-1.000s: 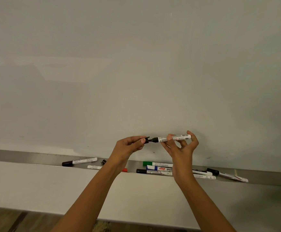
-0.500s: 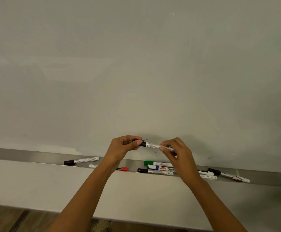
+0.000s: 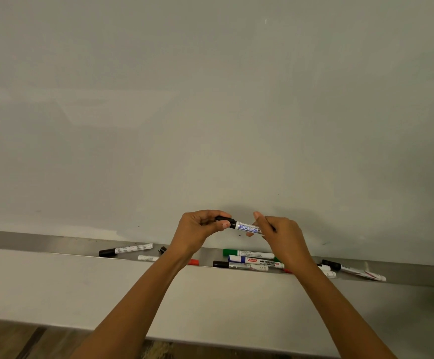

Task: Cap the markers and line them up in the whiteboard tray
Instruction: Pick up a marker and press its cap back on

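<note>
A white marker with a black cap (image 3: 244, 226) is held level in front of the whiteboard, just above the tray. My left hand (image 3: 197, 230) grips its black cap end; my right hand (image 3: 279, 237) pinches the white barrel. The cap sits on the marker. Below, the metal tray (image 3: 42, 242) holds several markers: a black-capped one (image 3: 125, 250) at the left, a white one (image 3: 147, 258), a loose black cap (image 3: 163, 249), a red-ended one (image 3: 193, 261) partly behind my left wrist, a green one (image 3: 247, 253), a blue-labelled one (image 3: 256, 260), and a black-capped one (image 3: 353, 270) at the right.
The whiteboard (image 3: 210, 112) fills the view above the tray. A pale wall panel (image 3: 55, 288) runs below the tray, and wooden floor (image 3: 9, 340) shows at the bottom left.
The cap in my left hand has gone onto the marker's tip. Both hands with the marker have come lower, closer to the tray, and closer together.
</note>
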`<state>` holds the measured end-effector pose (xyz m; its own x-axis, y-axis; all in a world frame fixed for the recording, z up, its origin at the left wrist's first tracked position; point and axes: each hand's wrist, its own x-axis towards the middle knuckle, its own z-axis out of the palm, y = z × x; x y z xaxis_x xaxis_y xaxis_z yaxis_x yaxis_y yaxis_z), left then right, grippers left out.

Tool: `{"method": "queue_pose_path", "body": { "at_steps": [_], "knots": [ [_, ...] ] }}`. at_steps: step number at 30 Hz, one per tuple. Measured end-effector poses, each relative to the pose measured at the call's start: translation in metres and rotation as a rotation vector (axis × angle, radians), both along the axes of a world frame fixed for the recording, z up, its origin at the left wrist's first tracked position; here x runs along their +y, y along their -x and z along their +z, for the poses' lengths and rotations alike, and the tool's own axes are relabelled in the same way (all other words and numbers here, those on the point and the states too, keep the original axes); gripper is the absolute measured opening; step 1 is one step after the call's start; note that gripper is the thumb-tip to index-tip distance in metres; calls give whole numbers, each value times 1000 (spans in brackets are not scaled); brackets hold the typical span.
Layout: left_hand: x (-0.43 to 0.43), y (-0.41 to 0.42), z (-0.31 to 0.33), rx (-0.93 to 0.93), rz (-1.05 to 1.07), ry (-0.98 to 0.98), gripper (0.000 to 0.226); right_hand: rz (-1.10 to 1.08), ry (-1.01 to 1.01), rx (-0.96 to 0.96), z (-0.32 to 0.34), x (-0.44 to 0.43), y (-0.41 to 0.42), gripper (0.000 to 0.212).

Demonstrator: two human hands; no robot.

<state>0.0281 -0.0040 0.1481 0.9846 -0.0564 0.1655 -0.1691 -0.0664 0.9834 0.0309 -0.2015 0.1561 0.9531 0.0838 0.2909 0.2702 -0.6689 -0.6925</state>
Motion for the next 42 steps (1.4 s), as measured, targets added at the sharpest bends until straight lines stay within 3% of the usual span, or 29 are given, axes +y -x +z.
{"method": "queue_pose_path", "body": {
  "at_steps": [6, 11, 15, 20, 27, 34, 42],
  "knots": [
    [2, -5, -1, 27, 9, -86, 19, 71, -3, 115, -1, 3, 0, 43],
    [25, -12, -9, 10, 205, -325, 18, 221, 83, 106, -33, 15, -2, 23],
    [48, -10, -28, 75, 365, -379, 17, 179, 220, 52, -74, 29, -8, 30],
    [64, -4, -48, 119, 408, -457, 13, 136, 313, -21, -102, 50, -17, 41],
    [74, 1, -68, 160, 405, -498, 11, 171, 368, -84, -111, 68, -26, 38],
    [69, 0, -78, 142, 294, -587, 10, 255, 355, -129, -120, 63, -25, 19],
    [57, 1, -98, 82, 107, -734, 15, 128, 332, -150, -102, -47, -15, 10]
  ]
}}
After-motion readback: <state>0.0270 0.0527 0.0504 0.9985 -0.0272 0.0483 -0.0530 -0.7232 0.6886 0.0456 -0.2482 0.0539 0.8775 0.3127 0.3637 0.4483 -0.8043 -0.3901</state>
